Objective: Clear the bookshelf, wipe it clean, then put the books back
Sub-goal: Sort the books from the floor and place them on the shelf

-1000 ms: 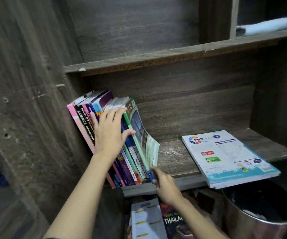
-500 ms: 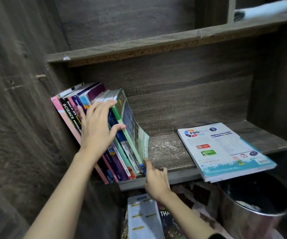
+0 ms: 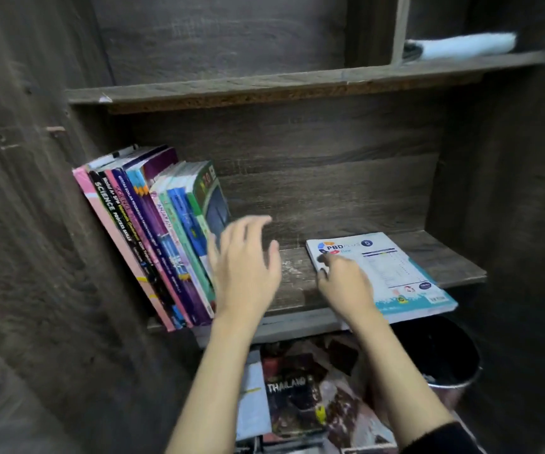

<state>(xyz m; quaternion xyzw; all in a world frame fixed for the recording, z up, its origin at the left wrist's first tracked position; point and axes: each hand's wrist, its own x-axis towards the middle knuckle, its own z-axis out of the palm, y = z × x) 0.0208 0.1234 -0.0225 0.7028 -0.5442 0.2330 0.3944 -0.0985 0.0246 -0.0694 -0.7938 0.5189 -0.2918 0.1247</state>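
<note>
While I am watching through the head camera, the row of colourful paperback textbooks [image 3: 153, 244] is leaning leftward at nine o'clock on the scuffed brown wooden shelf board [image 3: 297, 283], slanting because nothing is propping its free end. Just toward three o'clock from it, the left hand [image 3: 245, 267] is hovering with fingers spread and relaxed, holding nothing. I am judging that it is guarding the green outermost cover against sliding, though blur is hiding any contact. Further toward three o'clock, the right hand [image 3: 346, 283] is laying extended fingers on the near left corner of the flat white-and-teal workbook [image 3: 405, 273], not closing round it. That workbook is lying face up with its near edge overhanging the board, which is making it easy to drag. I am reading this as the putting-back stage, with the workbook likely next to join the row. At six o'clock, loose books [image 3: 297, 391] are lying below, beside a round dark metal bin [image 3: 445, 362].
</note>
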